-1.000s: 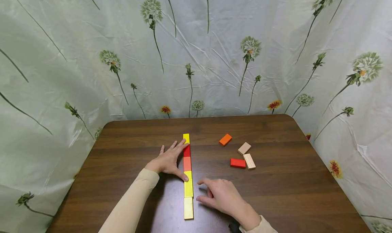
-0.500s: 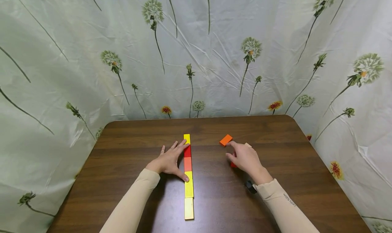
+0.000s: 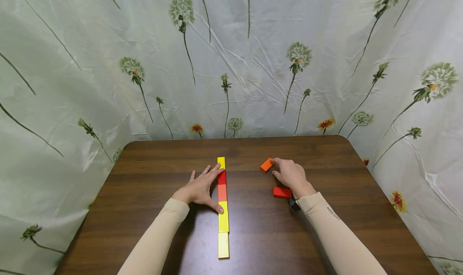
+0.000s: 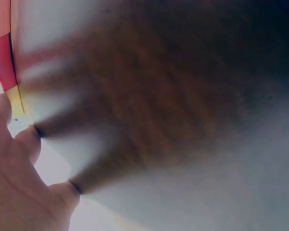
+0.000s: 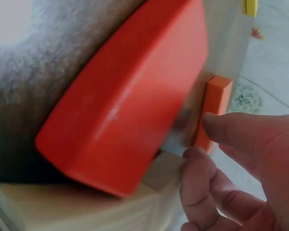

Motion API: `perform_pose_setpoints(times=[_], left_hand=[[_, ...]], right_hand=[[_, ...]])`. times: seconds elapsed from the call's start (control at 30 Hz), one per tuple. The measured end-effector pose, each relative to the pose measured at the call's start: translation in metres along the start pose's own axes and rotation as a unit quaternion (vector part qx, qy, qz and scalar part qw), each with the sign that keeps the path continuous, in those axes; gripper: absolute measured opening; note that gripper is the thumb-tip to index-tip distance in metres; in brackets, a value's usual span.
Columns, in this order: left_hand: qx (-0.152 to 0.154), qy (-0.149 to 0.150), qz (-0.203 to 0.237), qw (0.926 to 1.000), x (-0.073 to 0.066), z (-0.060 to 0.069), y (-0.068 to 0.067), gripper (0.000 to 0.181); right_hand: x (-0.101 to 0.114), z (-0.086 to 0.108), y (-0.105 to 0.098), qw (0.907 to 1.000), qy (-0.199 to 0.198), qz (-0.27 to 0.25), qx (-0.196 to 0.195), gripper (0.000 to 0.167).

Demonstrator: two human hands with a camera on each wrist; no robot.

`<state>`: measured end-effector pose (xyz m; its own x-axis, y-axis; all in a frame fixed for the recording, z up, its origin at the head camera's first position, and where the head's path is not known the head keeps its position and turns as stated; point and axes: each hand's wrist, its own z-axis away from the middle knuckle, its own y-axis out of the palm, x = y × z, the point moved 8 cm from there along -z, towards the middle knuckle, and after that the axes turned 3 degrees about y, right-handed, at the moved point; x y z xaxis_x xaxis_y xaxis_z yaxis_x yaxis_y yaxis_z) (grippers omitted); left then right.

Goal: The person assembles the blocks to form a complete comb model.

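Note:
A straight row of blocks runs front to back: a pale yellow block (image 3: 223,246), bright yellow (image 3: 223,222), a coral block (image 3: 222,193), a red one (image 3: 222,179) and a far yellow block (image 3: 221,161). My left hand (image 3: 198,189) rests along its left side, fingers spread, thumb on the near yellow and fingertips by the far end. Farther right, my right hand (image 3: 292,174) is at the right edge of a loose orange block (image 3: 267,165), thumb and index finger apart; contact is uncertain. Below it lies a loose red block (image 3: 282,192).
Natural wood blocks (image 5: 86,207) show beneath the red block in the right wrist view; the right hand hides them in the head view. The brown wooden table (image 3: 159,158) ends at a floral curtain (image 3: 253,86). A dark band (image 3: 294,205) circles the right wrist.
My right hand has moved from beside the row, away and to the right, over the loose blocks and up to the orange one. The left hand has stayed on the row.

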<state>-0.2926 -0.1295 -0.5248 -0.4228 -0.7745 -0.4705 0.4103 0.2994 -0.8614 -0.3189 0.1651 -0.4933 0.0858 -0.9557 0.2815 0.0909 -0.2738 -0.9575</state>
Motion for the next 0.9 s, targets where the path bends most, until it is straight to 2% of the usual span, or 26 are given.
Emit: perform_pose_setpoints(times=[0.4, 0.63, 0.9], left_hand=[[0.001, -0.001, -0.001, 1.0, 0.002, -0.001, 0.001, 0.141], [0.006, -0.006, -0.006, 0.9999, 0.003, -0.002, 0.003, 0.141], [0.015, -0.012, 0.002, 0.9998, 0.0, 0.0, 0.001, 0.14]], right_hand=[[-0.005, -0.019, 0.001, 0.9991, -0.033, -0.026, 0.008, 0.046], [-0.011, -0.024, 0.002, 0.9978, -0.023, -0.052, 0.035, 0.043], [-0.013, -0.029, 0.005, 0.9966, -0.022, -0.076, 0.024, 0.05]])
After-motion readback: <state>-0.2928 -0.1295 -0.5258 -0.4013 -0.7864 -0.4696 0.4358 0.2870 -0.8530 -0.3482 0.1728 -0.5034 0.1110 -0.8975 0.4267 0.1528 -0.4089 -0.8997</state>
